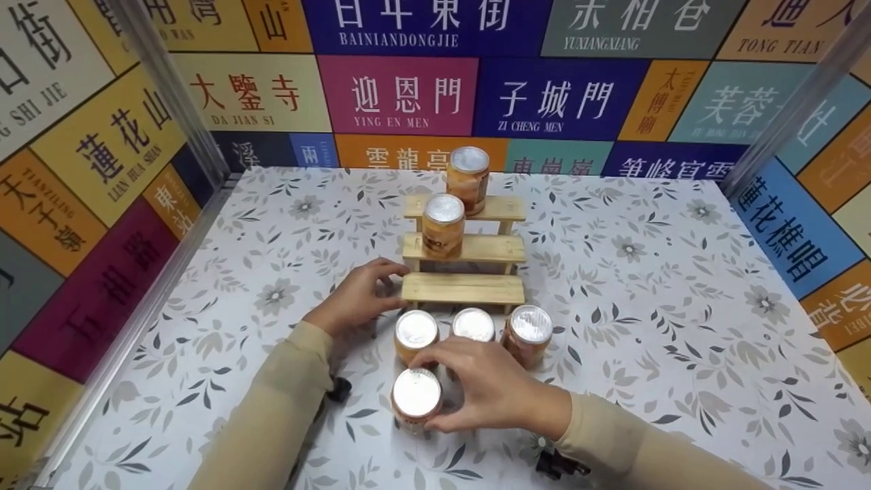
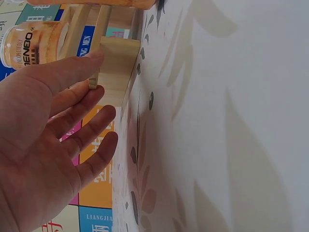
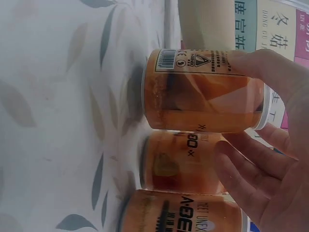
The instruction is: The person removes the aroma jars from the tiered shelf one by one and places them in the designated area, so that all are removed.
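Observation:
A small three-step wooden stand (image 1: 463,289) is on the patterned tabletop. The left hand (image 1: 360,292) pinches the left end of its lowest step, thumb and index finger about the board (image 2: 94,81) in the left wrist view. Orange cans with silver lids stand upright: a can (image 1: 468,184) on the top step and another can (image 1: 444,231) on the middle one. In front of the stand, the right hand (image 1: 493,388) grips the nearest can (image 1: 416,401) between thumb and fingers. Seen from the right wrist, this can (image 3: 203,96) appears to stand on the table.
Between the right hand and the stand is a row: a left can (image 1: 416,333), a middle can (image 1: 474,324) partly hidden by the hand, and a right can (image 1: 529,333). Panels with Chinese lettering (image 1: 401,95) form walls behind and at both sides.

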`<state>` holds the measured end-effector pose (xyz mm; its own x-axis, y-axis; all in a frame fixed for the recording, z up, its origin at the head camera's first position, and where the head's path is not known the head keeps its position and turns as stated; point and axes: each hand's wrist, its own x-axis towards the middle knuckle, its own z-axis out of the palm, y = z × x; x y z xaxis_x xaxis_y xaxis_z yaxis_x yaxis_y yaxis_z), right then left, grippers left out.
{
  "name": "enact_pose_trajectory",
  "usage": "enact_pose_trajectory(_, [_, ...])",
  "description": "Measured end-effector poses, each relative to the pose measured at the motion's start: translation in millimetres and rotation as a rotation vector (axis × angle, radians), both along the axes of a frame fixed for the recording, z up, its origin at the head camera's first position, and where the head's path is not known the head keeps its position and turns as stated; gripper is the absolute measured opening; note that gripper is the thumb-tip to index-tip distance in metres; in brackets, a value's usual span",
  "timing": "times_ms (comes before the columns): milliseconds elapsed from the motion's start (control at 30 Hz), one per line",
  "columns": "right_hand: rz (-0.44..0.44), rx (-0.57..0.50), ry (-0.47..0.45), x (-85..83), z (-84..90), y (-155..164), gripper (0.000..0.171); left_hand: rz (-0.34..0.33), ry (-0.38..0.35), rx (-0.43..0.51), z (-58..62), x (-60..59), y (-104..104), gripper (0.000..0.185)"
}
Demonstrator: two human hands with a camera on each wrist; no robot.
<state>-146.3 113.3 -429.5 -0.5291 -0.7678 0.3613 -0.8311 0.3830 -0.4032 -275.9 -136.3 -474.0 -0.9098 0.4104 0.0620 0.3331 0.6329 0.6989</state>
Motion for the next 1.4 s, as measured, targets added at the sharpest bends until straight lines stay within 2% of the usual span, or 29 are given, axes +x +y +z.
enact_pose_trajectory(433, [-0.010,0.025,0.000,2.7,0.3,1,0.070,-0.003,0.013,0.001,2.1,0.7,1,0.051])
enact_pose_trajectory(600, [0.000,-0.028,0.010,3.4,10.7,3,0.065,-0.005,0.013,-0.006,1.2,0.3,1,0.050])
enact_pose_trajectory(800, [-0.048,-0.091,-0.006,-4.8,33.8,7,0.049,-0.004,0.012,0.013,1.5,0.9,-1,0.050])
enact_pose_trajectory(967, [-0.127,-0.162,-0.062,-18.6,58.1,14,0.041,-0.006,0.006,0.013,1.1,1.2,0,0.049])
enact_pose_trajectory(1100, [-0.206,-0.193,-0.106,-36.1,71.7,21,0.036,0.003,-0.006,-0.001,1.6,0.5,1,0.049])
enact_pose_trajectory(1233, [-0.319,-0.207,-0.136,-58.4,75.4,24,0.036,0.009,-0.013,-0.016,1.3,0.0,1,0.050])
enact_pose_trajectory(1400, [-0.449,-0.179,-0.148,-87.8,72.5,25,0.046,0.011,-0.010,-0.011,0.3,0.0,2,0.050])
